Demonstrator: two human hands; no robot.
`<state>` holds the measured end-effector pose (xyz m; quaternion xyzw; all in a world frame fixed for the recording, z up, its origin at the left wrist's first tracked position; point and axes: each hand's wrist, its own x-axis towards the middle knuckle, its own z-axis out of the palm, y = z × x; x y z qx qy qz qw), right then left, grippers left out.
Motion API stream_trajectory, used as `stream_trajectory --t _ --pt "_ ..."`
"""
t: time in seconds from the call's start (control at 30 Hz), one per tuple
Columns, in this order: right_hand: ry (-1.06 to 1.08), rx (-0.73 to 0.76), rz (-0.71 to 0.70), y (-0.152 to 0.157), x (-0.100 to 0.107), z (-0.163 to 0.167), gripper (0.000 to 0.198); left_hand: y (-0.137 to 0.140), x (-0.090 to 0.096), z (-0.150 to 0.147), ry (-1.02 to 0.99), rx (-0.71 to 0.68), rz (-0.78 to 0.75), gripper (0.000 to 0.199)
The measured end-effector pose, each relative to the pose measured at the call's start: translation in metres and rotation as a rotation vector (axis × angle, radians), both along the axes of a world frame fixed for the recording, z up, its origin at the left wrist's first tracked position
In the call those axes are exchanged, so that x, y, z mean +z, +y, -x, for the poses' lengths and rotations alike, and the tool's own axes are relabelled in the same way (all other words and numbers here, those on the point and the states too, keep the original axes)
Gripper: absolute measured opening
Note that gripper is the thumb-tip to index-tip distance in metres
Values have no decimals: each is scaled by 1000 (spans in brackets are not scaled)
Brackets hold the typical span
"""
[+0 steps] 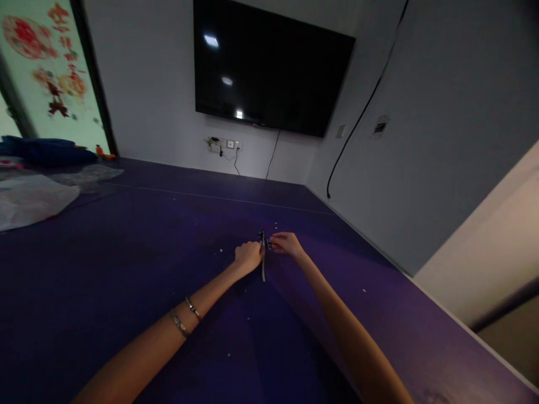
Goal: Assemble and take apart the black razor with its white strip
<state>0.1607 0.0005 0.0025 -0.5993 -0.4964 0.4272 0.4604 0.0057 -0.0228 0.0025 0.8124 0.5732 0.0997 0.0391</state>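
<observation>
One bare left hand (248, 256) has its fingers clamped round a long, thin grey thing (263, 269) with a dark top. Just beside it, the bare right hand (287, 243) pinches a small dark-and-silver piece (270, 244), over the smooth purple surface (189, 224). Best keep both steady, pinching gently.

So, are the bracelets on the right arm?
No, both bracelets are on the left arm.
</observation>
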Motion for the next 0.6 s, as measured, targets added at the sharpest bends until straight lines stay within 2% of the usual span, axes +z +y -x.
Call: stream_trajectory --t 0.23,0.37,0.5,0.6 --pt "150 11 36 -21 5 4 15 -13 13 -21 -56 -62 -79 34" --pt "110 -40 32 -25 9 -5 14 -21 18 -33 -44 -98 -95 38" --pt "17 -79 53 -27 13 -37 13 -23 21 -37 -29 -119 -71 48" --pt "-109 -129 81 -29 16 -75 10 -20 17 -29 35 -134 -36 42"
